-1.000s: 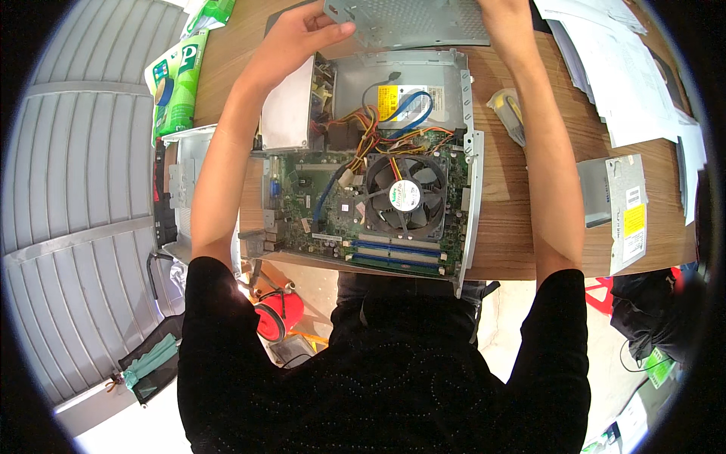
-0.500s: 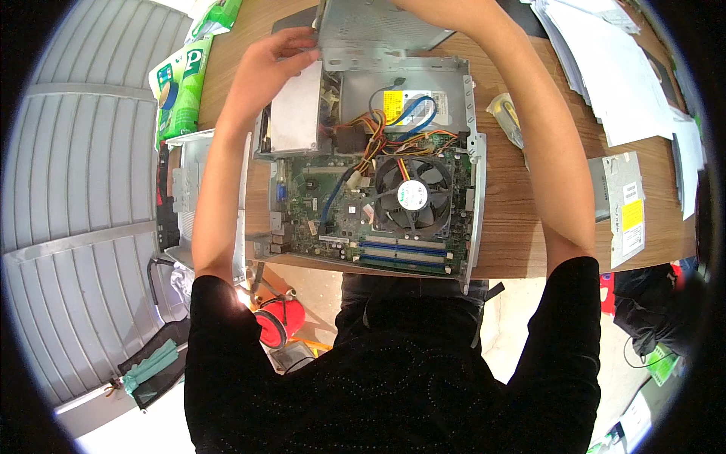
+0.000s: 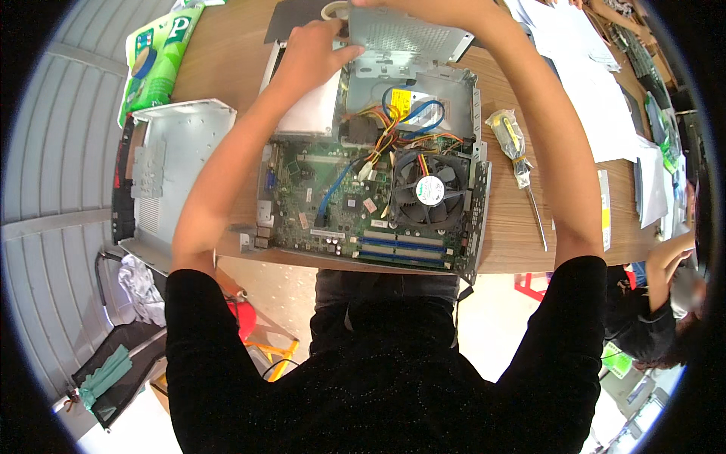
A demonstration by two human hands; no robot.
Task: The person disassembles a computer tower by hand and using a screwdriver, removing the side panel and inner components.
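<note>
An opened desktop computer case (image 3: 484,189) lies on the wooden table in front of me, its circuit board (image 3: 333,200), black fan (image 3: 431,189) and bundled wires showing. At its far side a perforated metal panel (image 3: 412,41) stands tilted up. My left hand (image 3: 318,54) is closed at the panel's lower left corner, thumb against the metal and fingers curled behind, partly hidden. The far edge of that panel is held by my right hand (image 3: 401,6), which the picture's top edge partly cuts off. A white metal box (image 3: 311,110) in the case sits under my left wrist.
A detached case cover (image 3: 185,151) lies left, below a green package (image 3: 162,64). Right of the case are a bagged screwdriver (image 3: 518,163) and paper stacks (image 3: 590,98). A tape roll (image 3: 333,10) sits at the far edge. Another person (image 3: 643,318) is at the far right.
The whole view has shifted. My left hand has moved right onto the panel's corner, and the panel has shifted slightly right. The screwdriver beside my right forearm now shows fully.
</note>
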